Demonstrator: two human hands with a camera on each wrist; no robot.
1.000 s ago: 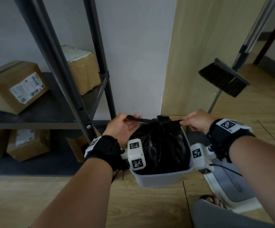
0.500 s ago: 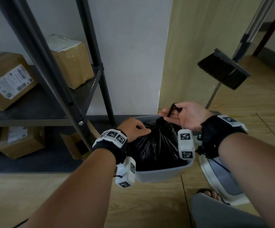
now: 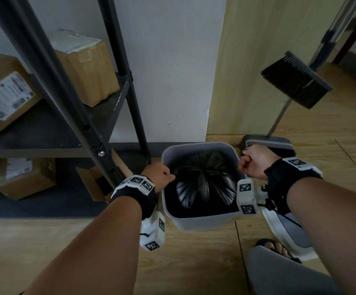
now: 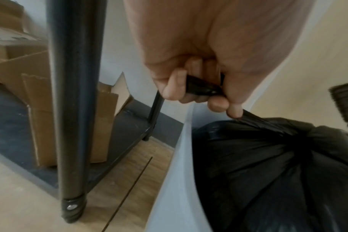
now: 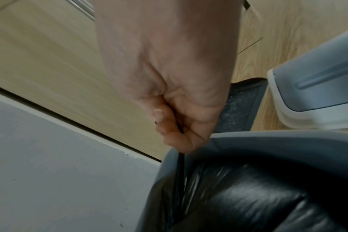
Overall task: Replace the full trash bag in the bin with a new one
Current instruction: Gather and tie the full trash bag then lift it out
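A full black trash bag (image 3: 202, 186) sits gathered at its top inside the grey bin (image 3: 196, 222) on the wooden floor. My left hand (image 3: 160, 175) is at the bin's left rim; its curled fingers grip one twisted end of the bag (image 4: 248, 119). My right hand (image 3: 253, 163) is a fist at the right rim, pinching the other thin black end of the bag (image 5: 181, 161). In the wrist views the left hand (image 4: 201, 92) and the right hand (image 5: 175, 125) hold these ends pulled apart over the bag (image 5: 258, 200).
A dark metal shelf (image 3: 51, 133) with cardboard boxes (image 3: 4, 92) stands left, its post (image 4: 73, 109) close to the bin. A broom (image 3: 296, 84) and dustpan (image 3: 268, 143) lean at the right wall. The bin's lid (image 3: 290, 231) lies right, beside my foot (image 3: 273, 246).
Both hands came together over the bag's top, then moved apart to the bin's left and right rims, drawing the bag's ends outward; the bag sits lower in the bin.
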